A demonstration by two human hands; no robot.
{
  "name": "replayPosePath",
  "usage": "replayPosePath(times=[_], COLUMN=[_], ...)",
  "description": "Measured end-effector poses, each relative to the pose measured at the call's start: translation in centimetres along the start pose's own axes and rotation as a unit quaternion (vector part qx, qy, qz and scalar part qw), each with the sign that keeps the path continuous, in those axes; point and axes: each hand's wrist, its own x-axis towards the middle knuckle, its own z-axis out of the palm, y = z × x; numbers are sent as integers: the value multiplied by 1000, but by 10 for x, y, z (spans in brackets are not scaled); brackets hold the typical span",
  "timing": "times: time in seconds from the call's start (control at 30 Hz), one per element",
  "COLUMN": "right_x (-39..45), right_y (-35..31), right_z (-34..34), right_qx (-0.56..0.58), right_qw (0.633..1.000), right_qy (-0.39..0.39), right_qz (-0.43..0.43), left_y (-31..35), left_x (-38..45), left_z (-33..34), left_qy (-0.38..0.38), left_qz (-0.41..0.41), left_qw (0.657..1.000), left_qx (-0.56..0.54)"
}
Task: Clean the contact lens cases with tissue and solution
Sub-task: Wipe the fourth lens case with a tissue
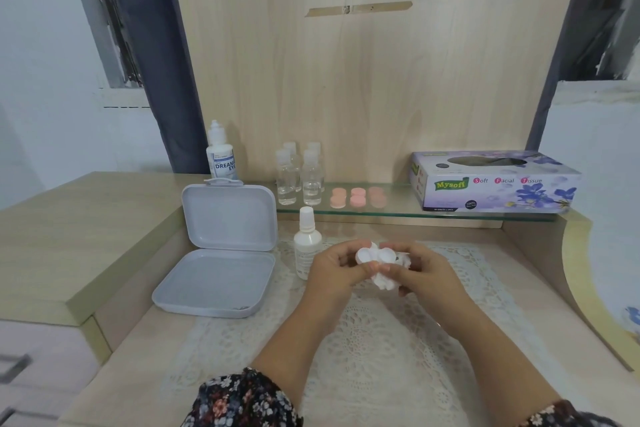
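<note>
Above the pale wooden tabletop [138, 340], the left hand [329, 274] and right hand [426, 270] hold a white twin-cup contact lens case [375, 255], each grip pinching it and crumpled white tissue [382, 282]. Wiping seems underway; next, likely its wells.

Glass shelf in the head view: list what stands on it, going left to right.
Cluster of four small clear plastic bottles with flip caps → group of round pink lens-case caps → lilac flowered cardboard tissue box. All stand on the glass shelf.
</note>
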Motion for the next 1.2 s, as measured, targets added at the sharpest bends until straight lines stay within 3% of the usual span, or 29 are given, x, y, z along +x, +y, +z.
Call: replayPosePath(times=[0.2, 0.4, 0.53, 0.63, 0.77, 0.97, 1.07, 1.13, 1.2], right_x=[4, 3, 0, 0, 0, -2, -1, 0, 1], right_y=[3, 0, -2, -2, -1, -2, -5, -6, -5], right_z=[-6, -9, -4, -4, -7, -3, -5, -6, -6], right_qx=[8, 28, 14, 22, 34, 44, 59, 66, 66], right_qw=[998, 996, 998, 997, 994, 995, 994, 994, 993], right_qy=[54, 89, 59, 71, 98, 80, 84, 88, 92], right_qz=[9, 10, -4, -19, -25, -32, -23, -18, -17], left_y=[2, 4, 3, -3, -9, -1, 4, 8, 7], left_x=[0, -2, -7, -7, -5, -3, -3, -6, -7], left_z=[1, 2, 5, 4, 4, 4, 3, 3, 4], left_qy=[71, 137, 82, 20, -6, 15, 29, 40, 46], left_qz=[23, 136, 184, 221, 227, 137, 55, 53, 91], left_qw=[997, 977, 962, 929, 890, 943, 990, 996, 991], left_qx=[-14, 89, 186, 297, 395, 301, 123, 59, 89])
